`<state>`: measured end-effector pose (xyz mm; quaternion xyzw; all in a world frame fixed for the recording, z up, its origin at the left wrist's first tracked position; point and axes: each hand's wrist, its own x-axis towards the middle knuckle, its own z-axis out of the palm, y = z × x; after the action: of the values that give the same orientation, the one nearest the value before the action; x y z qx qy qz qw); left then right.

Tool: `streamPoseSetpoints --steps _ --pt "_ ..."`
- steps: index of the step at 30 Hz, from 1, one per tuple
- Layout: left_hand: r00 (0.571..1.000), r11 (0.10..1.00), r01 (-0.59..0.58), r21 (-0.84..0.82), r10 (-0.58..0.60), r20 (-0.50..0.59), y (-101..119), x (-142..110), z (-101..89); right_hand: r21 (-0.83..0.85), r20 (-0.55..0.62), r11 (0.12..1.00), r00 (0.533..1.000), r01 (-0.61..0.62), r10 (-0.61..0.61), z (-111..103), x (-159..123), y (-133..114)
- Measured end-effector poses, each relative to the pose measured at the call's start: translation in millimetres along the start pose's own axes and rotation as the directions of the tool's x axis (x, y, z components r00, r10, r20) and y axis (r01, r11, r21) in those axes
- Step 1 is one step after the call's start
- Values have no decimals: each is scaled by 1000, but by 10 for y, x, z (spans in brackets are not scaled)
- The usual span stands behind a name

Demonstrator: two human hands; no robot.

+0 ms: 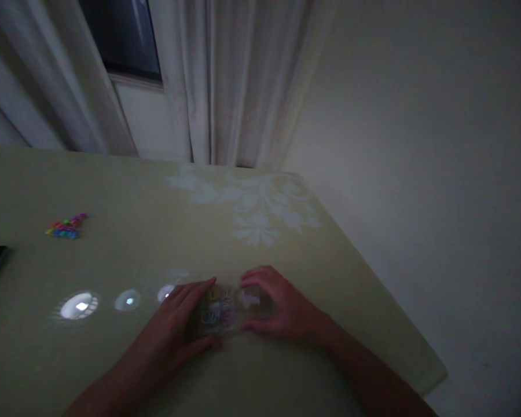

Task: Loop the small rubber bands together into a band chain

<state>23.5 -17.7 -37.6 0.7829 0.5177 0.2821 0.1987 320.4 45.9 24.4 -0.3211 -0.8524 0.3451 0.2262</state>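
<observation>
Some colored loops (217,307) are inside the clear box (234,313) on the table (125,255), the left hand (178,318) and right hand (282,304) hold its two ends, and a bright pile (66,227) lies outside it.

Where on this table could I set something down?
Bare tabletop shows between the colorful pile and the white floral print, and between the right hand and the tabletop's slanting right edge. It's crowded where the left hand and right hand flank the clear case.
</observation>
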Motion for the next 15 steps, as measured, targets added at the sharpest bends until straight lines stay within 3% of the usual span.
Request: streamPoseSetpoints --steps 2,5,15 --pt "1000 1000 -23 -12 23 -4 55 -9 52 -28 54 998 997 57 -55 193 15 -117" --pt "999 998 -45 -34 45 1 75 -7 52 -85 34 994 997 69 -67 357 40 -135" --pt "990 991 -83 -100 93 103 165 75 -77 -49 75 994 993 94 -90 342 73 -24"
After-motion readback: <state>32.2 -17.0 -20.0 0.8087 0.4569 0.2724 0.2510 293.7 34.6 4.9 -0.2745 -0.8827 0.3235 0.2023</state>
